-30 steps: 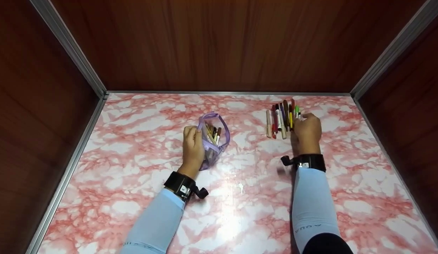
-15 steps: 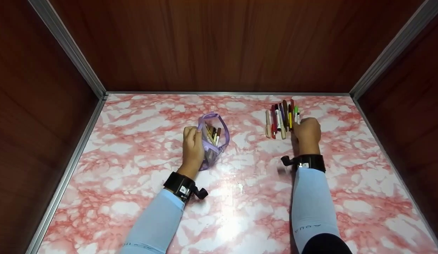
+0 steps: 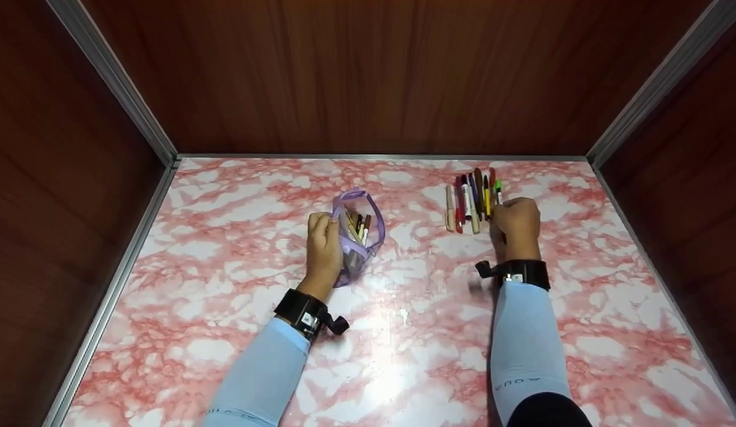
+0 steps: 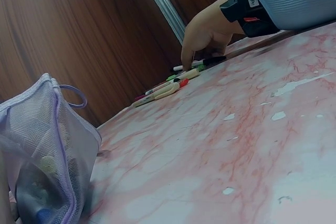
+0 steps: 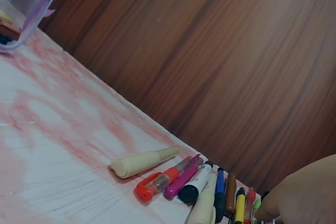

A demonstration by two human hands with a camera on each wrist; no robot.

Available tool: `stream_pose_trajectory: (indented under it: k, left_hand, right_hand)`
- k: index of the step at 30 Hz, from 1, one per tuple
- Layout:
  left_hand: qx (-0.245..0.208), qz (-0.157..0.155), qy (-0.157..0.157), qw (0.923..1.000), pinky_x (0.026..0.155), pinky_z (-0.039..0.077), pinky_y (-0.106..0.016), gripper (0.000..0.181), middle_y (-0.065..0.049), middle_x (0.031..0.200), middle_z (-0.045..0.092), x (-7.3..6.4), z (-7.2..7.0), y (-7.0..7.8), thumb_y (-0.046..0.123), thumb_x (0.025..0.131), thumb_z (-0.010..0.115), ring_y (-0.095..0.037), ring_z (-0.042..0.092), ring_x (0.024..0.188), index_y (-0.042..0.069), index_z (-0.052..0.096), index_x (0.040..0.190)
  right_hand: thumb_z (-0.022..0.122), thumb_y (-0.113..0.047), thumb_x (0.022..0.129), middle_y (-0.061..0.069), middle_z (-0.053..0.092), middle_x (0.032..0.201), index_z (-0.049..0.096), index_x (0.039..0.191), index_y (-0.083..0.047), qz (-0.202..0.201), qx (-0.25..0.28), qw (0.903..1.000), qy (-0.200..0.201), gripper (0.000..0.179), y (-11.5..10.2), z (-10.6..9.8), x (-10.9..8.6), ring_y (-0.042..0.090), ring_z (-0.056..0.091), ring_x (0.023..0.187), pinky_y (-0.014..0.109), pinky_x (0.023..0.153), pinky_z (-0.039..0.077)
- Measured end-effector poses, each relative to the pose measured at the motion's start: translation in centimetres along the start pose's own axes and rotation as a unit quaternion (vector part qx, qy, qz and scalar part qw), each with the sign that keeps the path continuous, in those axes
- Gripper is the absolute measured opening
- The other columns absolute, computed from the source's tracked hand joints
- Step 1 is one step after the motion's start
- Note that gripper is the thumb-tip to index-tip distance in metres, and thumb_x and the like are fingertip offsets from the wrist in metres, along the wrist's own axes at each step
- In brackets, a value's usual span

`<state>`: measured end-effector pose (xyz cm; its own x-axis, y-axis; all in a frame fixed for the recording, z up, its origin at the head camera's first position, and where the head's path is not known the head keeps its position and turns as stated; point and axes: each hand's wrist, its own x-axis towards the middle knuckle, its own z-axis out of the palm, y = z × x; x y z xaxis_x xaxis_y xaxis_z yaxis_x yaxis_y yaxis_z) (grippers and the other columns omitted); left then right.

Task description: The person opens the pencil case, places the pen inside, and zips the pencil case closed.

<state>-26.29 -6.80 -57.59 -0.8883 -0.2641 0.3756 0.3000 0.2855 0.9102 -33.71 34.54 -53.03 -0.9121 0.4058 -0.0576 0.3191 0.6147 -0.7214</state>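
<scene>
My left hand (image 3: 324, 249) pinches the left rim of a purple mesh pencil case (image 3: 357, 249). The case stands with its mouth open, and several pens and markers (image 3: 359, 228) show inside. At the right, my right hand (image 3: 517, 222) is low over the near end of a row of pens, thumb and fingers bent down. In the left wrist view its fingers pinch a black-and-white marker (image 4: 214, 61), partly hidden by the hand. A green-capped marker (image 3: 498, 185) lies just beyond the fingers. The right wrist view shows only part of the right hand (image 5: 307, 195).
Left of the right hand lie a cream pen (image 3: 450, 207), a red pen (image 3: 460, 219), a yellow pen (image 3: 488, 198) and several others side by side. Brown wood-look panels (image 3: 368, 77) wall the pink marbled table (image 3: 403, 356) at the back and both sides.
The black-tipped marker beside the green one has left its place in the row and is now under my right hand. The left hand and the pencil case stay put.
</scene>
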Motion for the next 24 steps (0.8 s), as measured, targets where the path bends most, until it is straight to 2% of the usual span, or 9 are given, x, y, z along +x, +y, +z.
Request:
stream_pose_trajectory:
  k: [2,4,6,8,11,13,16,18,24]
  left_hand:
    - [0.0,-0.001,-0.002,1.0,0.099,0.052,-0.031,0.027,-0.018,0.121,0.057,0.0,0.0,0.0,0.011,0.115,0.051,-0.023,0.057,0.109,-0.005,0.072,0.111]
    - [0.001,-0.002,-0.004,1.0,0.099,0.052,-0.031,0.026,-0.018,0.122,0.057,-0.1,0.0,0.0,0.01,0.115,0.052,-0.024,0.058,0.11,-0.005,0.072,0.111]
    - [0.001,-0.001,-0.003,1.0,0.099,0.052,-0.032,0.026,-0.018,0.122,0.057,-0.1,-0.1,0.0,0.01,0.115,0.052,-0.024,0.058,0.11,-0.006,0.072,0.111]
    - [-0.001,-0.001,-0.003,1.0,0.098,0.051,-0.032,0.025,-0.019,0.122,0.057,-0.1,-0.1,0.1,0.008,0.114,0.052,-0.024,0.057,0.11,-0.006,0.072,0.111]
    - [-0.003,-0.001,-0.002,1.0,0.097,0.051,-0.031,0.025,-0.018,0.122,0.057,-0.1,-0.1,0.1,0.008,0.114,0.052,-0.023,0.056,0.109,-0.006,0.072,0.111]
    - [-0.004,-0.004,-0.003,1.0,0.095,0.051,-0.03,0.025,-0.017,0.122,0.057,-0.1,-0.1,0.1,0.008,0.114,0.052,-0.022,0.056,0.108,-0.006,0.072,0.111]
    - [-0.004,-0.007,-0.003,1.0,0.094,0.052,-0.029,0.026,-0.016,0.122,0.058,-0.1,0.0,0.1,0.01,0.115,0.052,-0.019,0.056,0.107,-0.005,0.073,0.112]
    - [-0.004,-0.004,-0.002,1.0,0.093,0.051,-0.029,0.026,-0.016,0.121,0.057,-0.1,-0.1,0.1,0.01,0.115,0.052,-0.02,0.056,0.107,-0.005,0.072,0.11]
    - [-0.004,-0.004,0.001,1.0,0.094,0.051,-0.029,0.025,-0.017,0.119,0.057,-0.1,0.0,0.1,0.008,0.114,0.052,-0.021,0.056,0.105,-0.006,0.072,0.109]
  right_hand:
    - [0.061,-0.019,0.101,0.011,0.07,0.08,0.068,0.086,-0.004,0.012,0.032,0.9994,-0.003,0.022,0.0,-0.1,0.0,0.025,0.063,0.069,0.037,0.062,0.05]
    - [0.06,-0.018,0.104,0.003,0.064,0.079,0.065,0.088,-0.008,0.029,0.075,0.9968,-0.008,0.019,-0.3,-0.4,-0.2,0.019,0.059,0.067,0.032,0.059,0.05]
    - [0.06,-0.02,0.109,0.004,0.068,0.096,0.068,0.108,-0.005,0.06,0.148,0.9868,-0.028,0.017,-0.9,-0.6,-0.5,0.019,0.066,0.079,0.031,0.064,0.057]
    - [0.06,-0.02,0.111,0.006,0.066,0.118,0.067,0.131,-0.004,0.071,0.193,0.9779,-0.037,0.027,-1.5,-0.9,-0.7,0.019,0.068,0.098,0.028,0.074,0.062]
    - [0.063,-0.019,0.109,0.006,0.065,0.119,0.065,0.147,0.0,0.045,0.218,0.9746,-0.019,0.042,-2.6,-1.0,-0.6,0.016,0.069,0.094,0.023,0.073,0.06]
    - [0.064,-0.015,0.107,0.002,0.066,0.107,0.067,0.148,0.002,0.008,0.211,0.9775,0.001,0.044,-3.2,-1.0,-0.4,0.01,0.067,0.078,0.019,0.064,0.056]
    - [0.066,-0.01,0.105,-0.004,0.065,0.093,0.067,0.15,0.001,-0.024,0.236,0.9713,0.017,0.047,-4.0,-0.8,-0.4,0.004,0.061,0.061,0.018,0.055,0.051]
    - [0.066,-0.008,0.104,-0.006,0.066,0.091,0.063,0.154,-0.002,-0.036,0.256,0.9661,0.01,0.051,-4.5,-0.6,-0.5,0.004,0.06,0.062,0.019,0.054,0.051]
    - [0.068,-0.014,0.106,-0.01,0.069,0.087,0.049,0.171,-0.015,-0.074,0.254,0.9639,-0.031,0.067,-5.5,0.1,-1.3,0.008,0.063,0.073,0.022,0.065,0.052]
